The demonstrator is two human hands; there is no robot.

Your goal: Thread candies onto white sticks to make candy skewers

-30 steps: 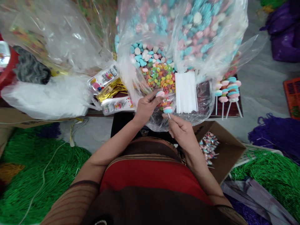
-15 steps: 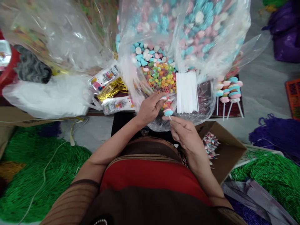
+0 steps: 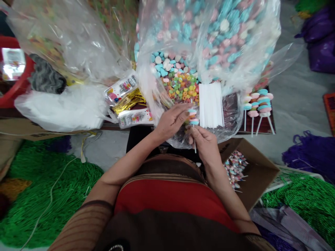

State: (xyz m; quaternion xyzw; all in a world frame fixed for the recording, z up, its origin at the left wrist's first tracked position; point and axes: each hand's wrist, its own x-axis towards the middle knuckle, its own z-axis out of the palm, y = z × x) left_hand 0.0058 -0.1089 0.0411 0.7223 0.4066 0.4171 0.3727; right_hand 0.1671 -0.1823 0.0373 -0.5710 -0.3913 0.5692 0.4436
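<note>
Moved onto stick [image 3: 195, 147] since earlier: another sweet [image 3: 193, 112].
Clamped beneath in right fingers [image 3: 201, 134], touched above by left fingers [image 3: 183, 108] with grip unclear; apparently nearly full, not yet set down like filled sticks [image 3: 263, 101] rightward of both.

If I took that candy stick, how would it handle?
The candy stick would probably feel top-heavy, since its candies cluster near the upper end. Its thin white shaft looks straight, suggesting some stiffness; the rounded, puffy-looking candies might squash.

Pink and blue candies [image 3: 193, 117] are seen beside the left hand [image 3: 171, 122]; white sticks [image 3: 211, 104] beyond the right hand [image 3: 205, 141].
</note>
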